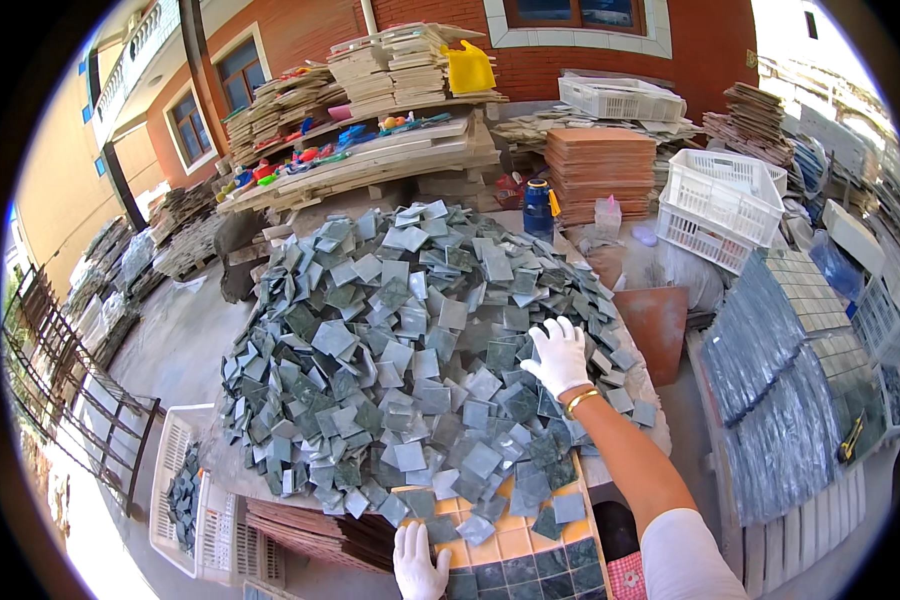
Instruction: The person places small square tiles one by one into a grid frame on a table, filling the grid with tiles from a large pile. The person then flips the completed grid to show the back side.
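A large heap of square grey-green stone tiles (pixel 410 330) covers the table before me. My right hand (pixel 558 358), in a white glove, is stretched out to the heap's right side. Its fingers are spread over the tiles, with nothing visible in them. Close to me lies an orange gridded tray (pixel 520 535). Dark green square tiles (pixel 530 572) fill its near rows, while loose tiles lie across its far part. My left hand (pixel 420 565), also gloved in white, is at the tray's left edge with its fingers stretched forward, holding nothing that I can see.
A white crate (pixel 185 425) with tiles stands low at left. Behind the heap are a blue bottle (pixel 539 210) and stacked reddish boards (pixel 598 175). White baskets (pixel 720 205) stand at back right. Wrapped tile sheets (pixel 780 430) sit on a pallet at right.
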{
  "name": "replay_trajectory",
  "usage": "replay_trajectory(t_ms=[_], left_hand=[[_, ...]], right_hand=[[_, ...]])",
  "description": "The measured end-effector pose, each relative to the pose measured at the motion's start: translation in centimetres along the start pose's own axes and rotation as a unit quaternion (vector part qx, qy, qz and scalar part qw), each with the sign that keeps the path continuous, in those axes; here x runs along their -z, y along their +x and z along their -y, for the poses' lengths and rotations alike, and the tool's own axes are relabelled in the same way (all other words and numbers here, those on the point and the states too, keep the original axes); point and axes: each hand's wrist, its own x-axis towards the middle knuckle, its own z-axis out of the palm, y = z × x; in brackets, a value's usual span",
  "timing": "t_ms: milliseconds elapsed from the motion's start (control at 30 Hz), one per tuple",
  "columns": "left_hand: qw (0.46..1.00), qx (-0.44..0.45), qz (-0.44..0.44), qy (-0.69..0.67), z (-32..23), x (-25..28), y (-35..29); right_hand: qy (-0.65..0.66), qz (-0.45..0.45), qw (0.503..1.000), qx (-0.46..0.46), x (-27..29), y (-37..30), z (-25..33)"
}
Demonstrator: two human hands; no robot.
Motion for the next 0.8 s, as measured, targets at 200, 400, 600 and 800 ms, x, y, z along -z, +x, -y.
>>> replay_trajectory(t_ms=[200, 400, 600, 800], left_hand=[[1.000, -0.016, 0.012, -0.012, -0.7, -0.2, 1.0], [1.000, -0.005, 0.012, -0.003, -0.1, -0.1, 0.4], [1.000, -0.010, -0.012, -0.009, -0.3, 0.7, 0.6], [1.000, -0.007, -0.008, -0.016, 0.3, 0.4, 0.6]], right_hand=[[0.052, 0.106, 0.976, 0.185, -2.8, 1.7, 6.0], [0.039, 0.153, 0.964, 0.212, -2.7, 1.3, 6.8], [0.035, 0.090, 0.985, 0.143, -0.7, 1.1, 4.8], [0.103, 0.201, 0.895, 0.386, -0.5, -2.2, 5.6]])
